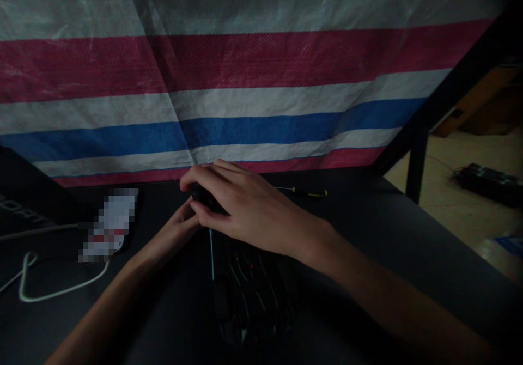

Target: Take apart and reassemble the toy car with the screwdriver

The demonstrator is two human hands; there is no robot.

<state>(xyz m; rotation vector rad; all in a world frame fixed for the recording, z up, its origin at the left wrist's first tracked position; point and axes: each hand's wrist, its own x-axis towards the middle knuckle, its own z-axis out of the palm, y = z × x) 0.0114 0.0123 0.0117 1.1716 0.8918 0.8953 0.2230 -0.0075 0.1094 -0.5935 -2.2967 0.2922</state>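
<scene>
My right hand point(241, 204) is closed over a small dark object point(203, 196) on the black table point(388, 234), fingers curled round its far end. My left hand point(182, 226) sits under and beside it, mostly hidden by the right hand; its fingers seem to touch the same object. Below the hands lies a dark device point(249, 294) with wires and a tiny red light, dim and hard to make out. A thin light-blue wire point(211, 256) runs down from the hands.
A screwdriver with a black and yellow handle point(308, 193) lies behind the right hand. A white cable point(49, 291) loops at the left beside a blurred white item point(110, 223). A striped tarp point(245, 81) hangs behind. A power strip point(488, 182) lies on the floor at the right.
</scene>
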